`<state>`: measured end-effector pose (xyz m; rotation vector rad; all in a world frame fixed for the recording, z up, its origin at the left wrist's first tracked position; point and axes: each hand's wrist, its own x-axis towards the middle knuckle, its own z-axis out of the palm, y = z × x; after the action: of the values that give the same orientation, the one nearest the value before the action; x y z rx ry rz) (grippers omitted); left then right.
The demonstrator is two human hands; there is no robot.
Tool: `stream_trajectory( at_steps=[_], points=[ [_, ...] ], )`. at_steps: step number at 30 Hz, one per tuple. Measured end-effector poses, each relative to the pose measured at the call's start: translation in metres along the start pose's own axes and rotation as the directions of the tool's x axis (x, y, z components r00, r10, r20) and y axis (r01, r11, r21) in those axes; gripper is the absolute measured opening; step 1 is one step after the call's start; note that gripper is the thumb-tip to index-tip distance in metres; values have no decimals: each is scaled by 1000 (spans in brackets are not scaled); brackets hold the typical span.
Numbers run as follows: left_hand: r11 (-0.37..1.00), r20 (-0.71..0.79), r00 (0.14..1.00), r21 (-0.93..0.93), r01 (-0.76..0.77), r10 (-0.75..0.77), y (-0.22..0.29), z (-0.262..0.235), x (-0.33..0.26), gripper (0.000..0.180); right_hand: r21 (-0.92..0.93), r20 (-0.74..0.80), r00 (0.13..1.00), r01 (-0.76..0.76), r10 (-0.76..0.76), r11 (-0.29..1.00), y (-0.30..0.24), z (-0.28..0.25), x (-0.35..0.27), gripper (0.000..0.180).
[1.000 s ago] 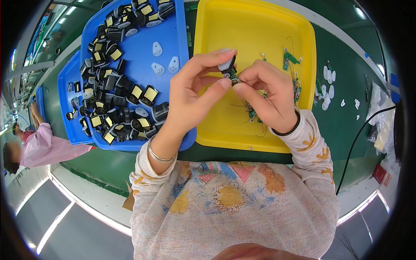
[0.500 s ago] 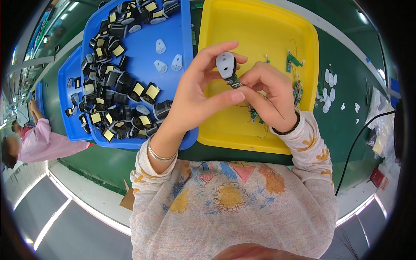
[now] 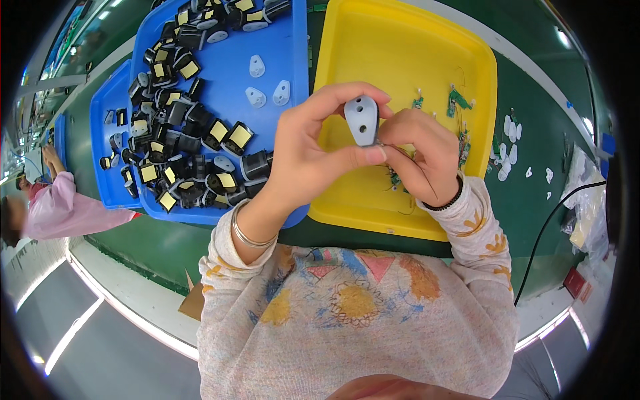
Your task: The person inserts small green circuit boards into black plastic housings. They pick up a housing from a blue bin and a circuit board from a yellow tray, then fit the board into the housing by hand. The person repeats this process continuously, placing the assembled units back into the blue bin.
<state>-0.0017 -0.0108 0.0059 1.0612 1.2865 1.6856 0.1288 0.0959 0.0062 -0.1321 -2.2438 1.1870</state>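
My left hand [image 3: 303, 150] is closed around a small black casing with a pale grey, drop-shaped cover [image 3: 363, 112]. The cover has dark holes and faces up, its narrower end toward my body. At that lower end, my right hand [image 3: 417, 150] has thumb and fingers pinched together against the casing, touching my left thumb. What the right fingertips pinch is hidden. A thin dark wire runs across the right palm. Both hands are above the yellow tray [image 3: 400, 225], where small green circuit boards [image 3: 457, 100] with fine wires lie.
To the left, a blue tray [image 3: 293, 47] holds many black casings with yellowish pads [image 3: 238, 137] and loose grey covers [image 3: 255, 97]. White pieces [image 3: 512, 155] and plastic bags [image 3: 590, 200] lie at right, near a black cable [image 3: 543, 233]. Another person [image 3: 67, 207] sits far left.
The casing has tipped so its cover faces up more fully, and it has moved slightly right and nearer. The green circuit board seen at its lower end is now hidden.
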Motion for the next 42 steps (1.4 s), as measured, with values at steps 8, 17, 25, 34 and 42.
stream_trajectory(
  at_steps=[8, 17, 25, 34, 42],
  points=[
    [982, -102, 988, 162, -100, 117, 1, -18, 14, 42, -114, 12, 1000, -1, 3, 993, 17, 2, 33, 10],
    [-220, -561, 716, 702, 677, 416, -2, -135, -10, 35, -861, -152, 978, -202, 143, 466, 188, -78, 151, 17],
    [-142, -512, 788, 801, 582, 342, -5, -139, 2, 21, -793, 20, 989, -74, 147, 605, 216, -116, 130, 21],
    [402, -119, 895, 913, -72, 431, 6, -57, 15, 24, -898, 106, 888, -108, 448, 427, 45, -36, 15, 16],
    [733, -98, 975, 675, -84, 202, 0, -26, 8, 19, -717, 185, 961, -10, 204, 697, 47, -11, 3, 14]
  ],
)
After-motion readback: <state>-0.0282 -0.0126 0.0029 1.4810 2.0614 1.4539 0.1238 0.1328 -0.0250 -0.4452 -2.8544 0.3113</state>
